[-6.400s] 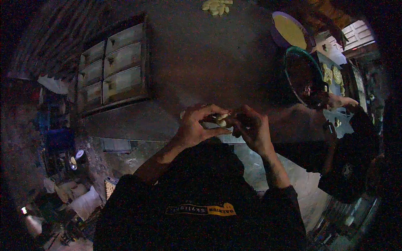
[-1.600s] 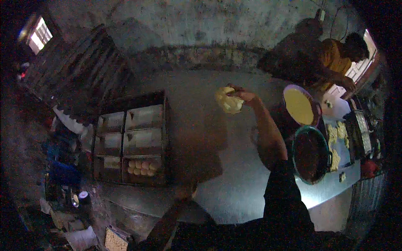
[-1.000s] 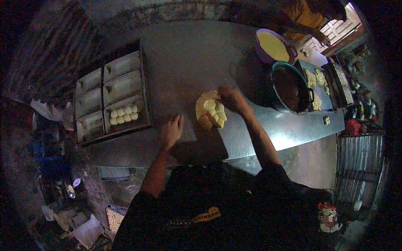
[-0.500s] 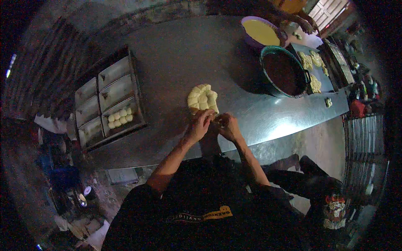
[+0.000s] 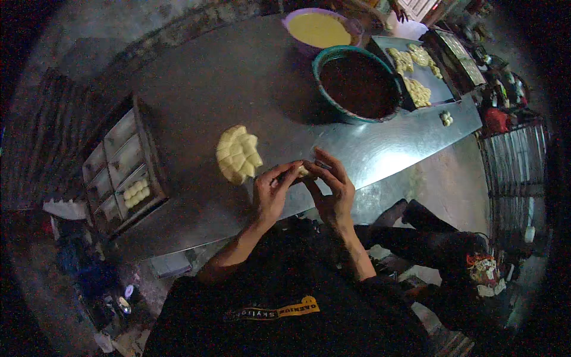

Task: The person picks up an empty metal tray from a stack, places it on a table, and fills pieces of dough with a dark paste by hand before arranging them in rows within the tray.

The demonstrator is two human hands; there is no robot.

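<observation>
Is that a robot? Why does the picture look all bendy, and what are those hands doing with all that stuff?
No robot, just a person! A wide camera on their head looks down, so straight edges bend. The left hand and right hand pinch a small pale lump, probably dough. On the metal table are a bigger cut dough piece, a divided tray with pale balls in one compartment, a teal tub of dark stuff, and a purple bowl of yellow stuff.

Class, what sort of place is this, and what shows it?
Probably a bakery workroom: divided dough on a metal table, dough balls in a partitioned tin, and dough pieces on a tray.
</observation>
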